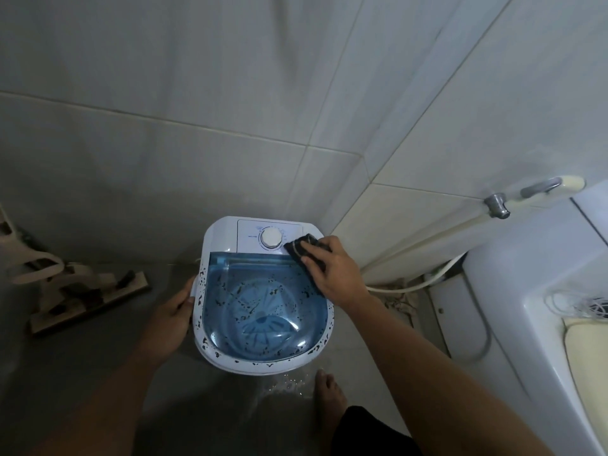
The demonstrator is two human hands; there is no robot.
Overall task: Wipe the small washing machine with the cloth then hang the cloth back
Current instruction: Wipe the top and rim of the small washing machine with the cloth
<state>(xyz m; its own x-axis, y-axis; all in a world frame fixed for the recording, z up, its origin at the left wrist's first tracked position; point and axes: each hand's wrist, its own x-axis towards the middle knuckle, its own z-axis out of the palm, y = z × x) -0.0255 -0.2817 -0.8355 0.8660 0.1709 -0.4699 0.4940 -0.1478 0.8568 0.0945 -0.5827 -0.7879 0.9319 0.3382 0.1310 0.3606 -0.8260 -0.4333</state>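
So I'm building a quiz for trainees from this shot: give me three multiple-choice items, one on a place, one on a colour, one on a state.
1. Where is the cloth?
A. on the control panel beside the dial
B. on the floor
C. hung on the tap

2. What colour is the lid?
A. red
B. see-through blue
C. solid black

3. What is the left hand doing?
A. hanging free
B. turning the dial
C. gripping the washing machine's side

Answers: 1 A, the right hand presses the cloth next to the dial; 2 B, the tub shows through it; 3 C, its fingers wrap the washing machine at its left edge.
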